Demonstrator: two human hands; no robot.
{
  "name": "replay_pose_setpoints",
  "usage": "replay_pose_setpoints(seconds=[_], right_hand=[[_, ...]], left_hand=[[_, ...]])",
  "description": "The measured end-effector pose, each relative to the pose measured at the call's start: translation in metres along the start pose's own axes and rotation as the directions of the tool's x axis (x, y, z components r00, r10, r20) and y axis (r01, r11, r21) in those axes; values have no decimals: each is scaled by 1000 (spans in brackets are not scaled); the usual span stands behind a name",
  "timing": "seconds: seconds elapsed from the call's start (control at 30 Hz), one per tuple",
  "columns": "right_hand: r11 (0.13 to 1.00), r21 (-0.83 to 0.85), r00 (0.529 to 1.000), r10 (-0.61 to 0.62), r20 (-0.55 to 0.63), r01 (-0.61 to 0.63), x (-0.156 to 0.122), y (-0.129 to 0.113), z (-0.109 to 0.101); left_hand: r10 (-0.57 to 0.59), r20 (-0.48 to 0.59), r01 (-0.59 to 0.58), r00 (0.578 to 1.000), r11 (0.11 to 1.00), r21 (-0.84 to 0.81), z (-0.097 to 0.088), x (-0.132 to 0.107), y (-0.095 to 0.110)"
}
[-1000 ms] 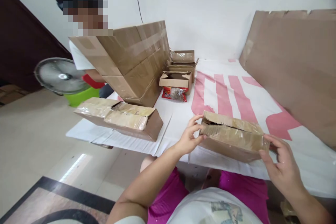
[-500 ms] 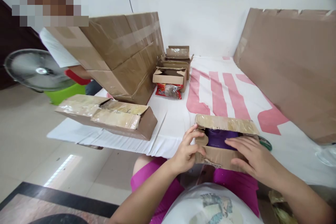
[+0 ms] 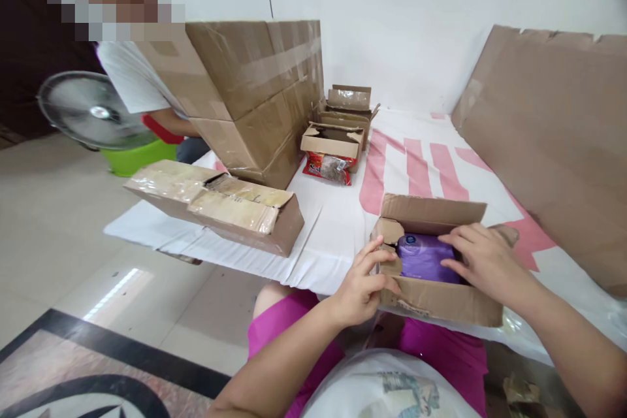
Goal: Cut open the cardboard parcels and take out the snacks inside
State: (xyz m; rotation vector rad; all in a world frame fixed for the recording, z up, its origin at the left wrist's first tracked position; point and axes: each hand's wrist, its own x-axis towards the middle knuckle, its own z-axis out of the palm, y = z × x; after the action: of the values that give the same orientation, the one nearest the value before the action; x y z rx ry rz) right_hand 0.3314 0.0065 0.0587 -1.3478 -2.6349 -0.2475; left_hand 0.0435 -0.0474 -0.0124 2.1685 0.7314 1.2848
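A small cardboard box (image 3: 441,300) sits at the table's front edge with its long flaps raised. Inside lies a purple packet (image 3: 424,258) with a round dark-blue mark on its face. My left hand (image 3: 365,281) grips the box's left end, thumb in front and fingers over the short flap. At the packet's right end, my right hand (image 3: 482,258) has thumb and fingers bent onto the purple surface, closed on it. That hand covers the right part of the box and packet.
A closed, taped cardboard box (image 3: 215,202) lies to the left. Behind it rise stacked large cartons (image 3: 259,98). Open small boxes (image 3: 333,137) and a red packet (image 3: 328,168) stand mid-table. A cardboard panel (image 3: 553,144) leans right. Another person's arm (image 3: 171,121) shows near a fan (image 3: 98,114).
The box's far flap has swung up and back, and the near flap has tipped outward, showing more of the purple packet. My right hand has moved slightly right. The whole view has shifted.
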Motion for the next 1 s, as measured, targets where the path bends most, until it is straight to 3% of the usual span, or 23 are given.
replay_pose_setpoints(seconds=[0.13, 0.37, 0.47, 0.57, 0.63, 0.7, 0.77, 0.87, 0.93, 1.0], right_hand=[[1000, -1, 984, -5, 177, 6, 12, -10, 6], [995, 50, 956, -91, 278, 81, 21, -13, 10], [989, 82, 983, -131, 132, 121, 21, -16, 5], [978, 177, 984, -84, -156, 112, 16, -19, -7], [965, 255, 938, 36, -344, 57, 7, -18, -19], [940, 341, 855, 200, -478, -29, -4, -14, -31], [877, 471, 732, 382, -565, -94, -15, -8, -38], [737, 672, 561, 588, -582, -75, -27, -2, -39], [692, 720, 523, 629, -575, -41, -30, 0, -36], [705, 708, 526, 617, -585, -39, -29, 1, -31]], left_hand=[[13, 7, -13, 1000, 1000, 24, -1, -2, 2], [-60, 13, 59, 998, 995, 80, 1, -3, 6], [-164, -67, 169, 984, 982, 87, 8, -5, 6], [-291, -147, 292, 945, 956, -18, 11, -1, 7], [-349, -199, 337, 916, 937, -90, 6, 4, 8], [-373, -248, 357, 894, 928, -111, -3, 11, 5], [-366, -299, 365, 881, 929, -62, -13, 19, -3], [-317, -371, 357, 873, 933, 45, -24, 35, -26], [-321, -399, 364, 859, 931, 36, -29, 50, -45], [-359, -406, 387, 841, 922, -13, -31, 70, -65]])
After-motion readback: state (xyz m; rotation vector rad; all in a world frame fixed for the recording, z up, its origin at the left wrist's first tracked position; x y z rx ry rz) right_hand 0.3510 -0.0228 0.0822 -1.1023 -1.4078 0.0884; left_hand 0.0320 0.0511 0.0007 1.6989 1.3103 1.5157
